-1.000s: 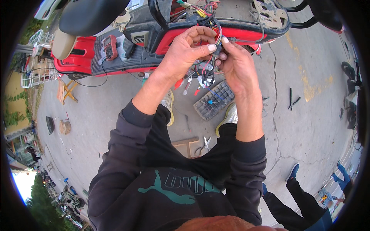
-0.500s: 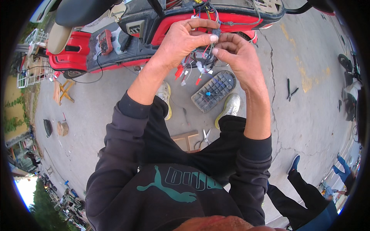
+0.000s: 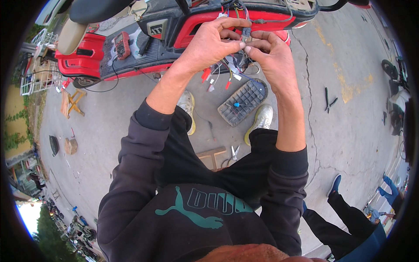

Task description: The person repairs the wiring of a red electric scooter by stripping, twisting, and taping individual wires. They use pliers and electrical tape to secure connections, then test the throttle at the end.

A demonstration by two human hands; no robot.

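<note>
Both hands meet at a grey wire connector (image 3: 246, 32) in front of a red scooter (image 3: 192, 32). My left hand (image 3: 211, 46) has its index finger stretched above the connector and its thumb just below it. From the other side, my right hand (image 3: 274, 54) pinches at the connector's lower end, its thumb tip close to the left thumb. Coloured wires (image 3: 238, 9) run up from the connector into the scooter. Below the hands hangs a bundle of loose leads (image 3: 231, 70) with red and white ends. My fingers partly hide the connector.
A ribbed black cover (image 3: 240, 107) lies between my shoes. Scissors (image 3: 235, 153) and a wooden piece (image 3: 212, 157) are near my legs; pliers (image 3: 330, 104) lie right. A red multimeter (image 3: 122, 45) rests on the footboard. Another person's legs (image 3: 345, 222) are at lower right.
My hands stay together at the connector, with the fingers shifted slightly and more of its grey body showing. The whole view has moved a little.
</note>
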